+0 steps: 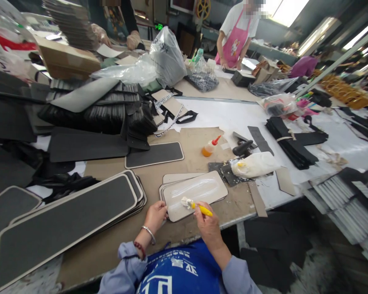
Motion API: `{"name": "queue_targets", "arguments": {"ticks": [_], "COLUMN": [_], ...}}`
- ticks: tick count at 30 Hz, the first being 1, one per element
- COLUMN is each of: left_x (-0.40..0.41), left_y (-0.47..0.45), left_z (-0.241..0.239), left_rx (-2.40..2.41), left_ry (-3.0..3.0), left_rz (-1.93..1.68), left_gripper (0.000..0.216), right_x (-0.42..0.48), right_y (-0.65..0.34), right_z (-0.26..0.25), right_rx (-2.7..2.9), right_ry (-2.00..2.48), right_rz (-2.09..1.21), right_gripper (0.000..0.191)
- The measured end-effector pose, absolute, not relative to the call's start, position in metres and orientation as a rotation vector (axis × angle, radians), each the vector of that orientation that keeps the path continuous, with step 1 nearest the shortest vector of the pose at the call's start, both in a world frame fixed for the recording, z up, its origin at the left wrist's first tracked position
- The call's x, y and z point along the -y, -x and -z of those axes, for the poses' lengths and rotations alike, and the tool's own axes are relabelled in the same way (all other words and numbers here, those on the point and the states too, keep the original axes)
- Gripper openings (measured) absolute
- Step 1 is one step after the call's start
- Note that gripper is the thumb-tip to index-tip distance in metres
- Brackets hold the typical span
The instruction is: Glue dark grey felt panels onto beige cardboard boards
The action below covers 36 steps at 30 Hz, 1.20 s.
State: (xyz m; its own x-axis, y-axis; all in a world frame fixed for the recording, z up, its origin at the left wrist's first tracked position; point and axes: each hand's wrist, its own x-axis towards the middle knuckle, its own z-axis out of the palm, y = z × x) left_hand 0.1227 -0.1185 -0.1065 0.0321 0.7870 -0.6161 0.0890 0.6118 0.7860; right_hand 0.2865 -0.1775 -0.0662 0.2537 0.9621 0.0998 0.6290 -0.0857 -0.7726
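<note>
In my right hand (207, 222) is a glue brush (199, 208) with a yellow handle. Its bristles, thick with white paste, rest on a beige rounded panel (202, 190). Wet, shiny streaks run along that panel's face. My left hand (156, 215) pinches the panel's left edge, wearing a silver bangle and a dark red bead bracelet. More beige panels (179, 178) lie stacked under it. Right of the stack, a white container (256, 164) smeared with paste lies on its side on a dark, crusted board (225, 173).
Long dark panels with pale borders (70, 208) are piled at left. An orange glue bottle (210, 148) with a red tip stands beyond the stack. Black strips (290, 143) lie at right, and dark pieces (92, 106) are heaped behind. Two people work across the table.
</note>
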Motion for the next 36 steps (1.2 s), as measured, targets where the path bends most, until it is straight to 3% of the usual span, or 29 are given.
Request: {"name": "queue_targets", "arguments": {"ticks": [8,19,29,36], "left_x": [0.122,0.127,0.129,0.129], "left_y": [-0.126,-0.133,-0.137,-0.136], "left_z": [0.105,0.104,0.094,0.099], "left_rx": [-1.515,-1.592,-1.616,-1.627], "left_ry": [-0.813,-0.839,-0.864,-0.92], "left_rz": [-0.662,-0.71,-0.663,-0.635], "left_gripper": [0.009,0.017,0.02,0.025], "right_x": [0.159,0.153,0.157,0.147], "right_y": [-0.28,-0.435,-0.443,-0.431], "right_z": [0.062,0.079,0.09,0.07], "right_rx": [1.555,1.544,1.83,1.997], "right_ry": [1.633,1.805,1.833,1.689], "right_rz": [-0.739,-0.139,-0.164,-0.28], "right_gripper": [0.02,0.025,0.027,0.026]}}
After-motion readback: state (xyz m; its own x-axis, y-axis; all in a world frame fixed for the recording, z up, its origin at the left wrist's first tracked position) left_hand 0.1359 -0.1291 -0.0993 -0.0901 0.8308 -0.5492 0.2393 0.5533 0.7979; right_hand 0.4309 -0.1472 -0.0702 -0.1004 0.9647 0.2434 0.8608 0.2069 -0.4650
